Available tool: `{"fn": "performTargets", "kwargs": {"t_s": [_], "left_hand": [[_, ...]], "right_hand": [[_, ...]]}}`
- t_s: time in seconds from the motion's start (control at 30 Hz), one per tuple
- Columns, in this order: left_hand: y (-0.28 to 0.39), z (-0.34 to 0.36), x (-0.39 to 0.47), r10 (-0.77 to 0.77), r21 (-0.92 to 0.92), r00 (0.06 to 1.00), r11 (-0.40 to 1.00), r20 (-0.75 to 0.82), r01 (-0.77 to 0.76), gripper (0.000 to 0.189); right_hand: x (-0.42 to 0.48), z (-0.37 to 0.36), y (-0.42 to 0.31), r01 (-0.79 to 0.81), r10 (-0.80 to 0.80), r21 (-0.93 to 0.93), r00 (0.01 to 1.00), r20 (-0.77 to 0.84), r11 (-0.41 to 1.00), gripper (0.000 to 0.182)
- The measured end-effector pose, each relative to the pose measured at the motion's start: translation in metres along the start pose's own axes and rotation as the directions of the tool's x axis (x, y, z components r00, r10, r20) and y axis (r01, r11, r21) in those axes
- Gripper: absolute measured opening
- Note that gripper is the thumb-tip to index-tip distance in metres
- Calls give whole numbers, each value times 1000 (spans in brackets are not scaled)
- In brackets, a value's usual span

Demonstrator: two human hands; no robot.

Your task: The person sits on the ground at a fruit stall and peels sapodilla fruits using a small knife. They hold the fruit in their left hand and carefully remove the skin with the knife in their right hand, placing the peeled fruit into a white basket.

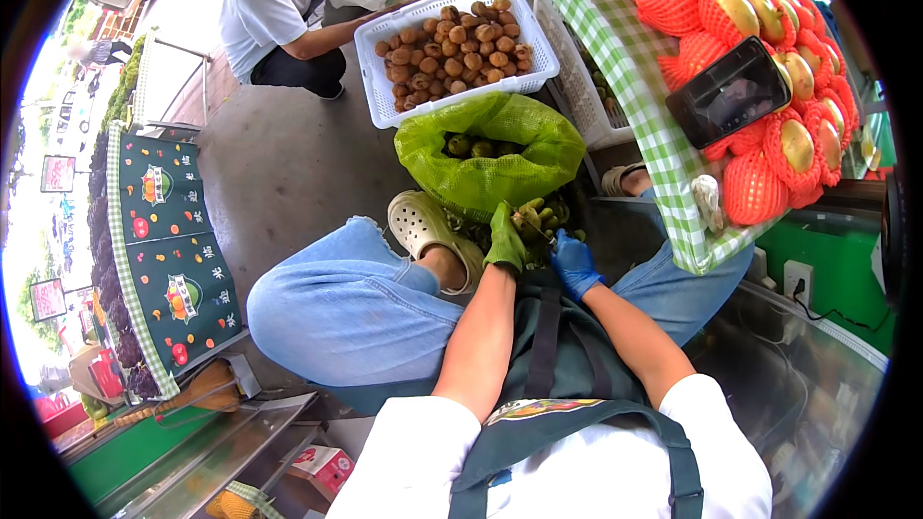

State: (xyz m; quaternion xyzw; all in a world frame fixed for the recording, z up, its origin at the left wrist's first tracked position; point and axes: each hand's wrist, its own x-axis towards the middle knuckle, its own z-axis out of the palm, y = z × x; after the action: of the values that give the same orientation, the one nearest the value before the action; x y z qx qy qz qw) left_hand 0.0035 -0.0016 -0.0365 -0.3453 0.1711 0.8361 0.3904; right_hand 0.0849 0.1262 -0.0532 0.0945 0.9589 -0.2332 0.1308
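My left hand, in a green glove, is closed around a green-husked walnut, whose outline partly blends with the glove's fingers. Close on its right, my right hand wears a blue glove and grips a small knife; its thin blade points at the walnut, and the handle is mostly hidden by the fingers. Just beyond both hands stands an open green mesh sack with dark green walnuts inside. Husk scraps lie below the sack, near my hands.
A white plastic basket of brown walnuts stands beyond the sack. Another person sits at the upper left, handling a plastic bag. On the right, a checkered table bears net-wrapped fruit and a smartphone. My beige clog is beside the sack.
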Motion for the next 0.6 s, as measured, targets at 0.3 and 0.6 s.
{"fn": "performTargets", "kwargs": {"t_s": [0.3, 0.6], "left_hand": [[-6, 11, 16, 103, -112, 986, 987, -131, -118, 53], [10, 23, -14, -55, -46, 998, 997, 9, 55, 55]], "right_hand": [[15, -7, -8, -133, 131, 103, 991, 19, 986, 21], [11, -50, 2, -134, 112, 293, 990, 90, 947, 24]]}}
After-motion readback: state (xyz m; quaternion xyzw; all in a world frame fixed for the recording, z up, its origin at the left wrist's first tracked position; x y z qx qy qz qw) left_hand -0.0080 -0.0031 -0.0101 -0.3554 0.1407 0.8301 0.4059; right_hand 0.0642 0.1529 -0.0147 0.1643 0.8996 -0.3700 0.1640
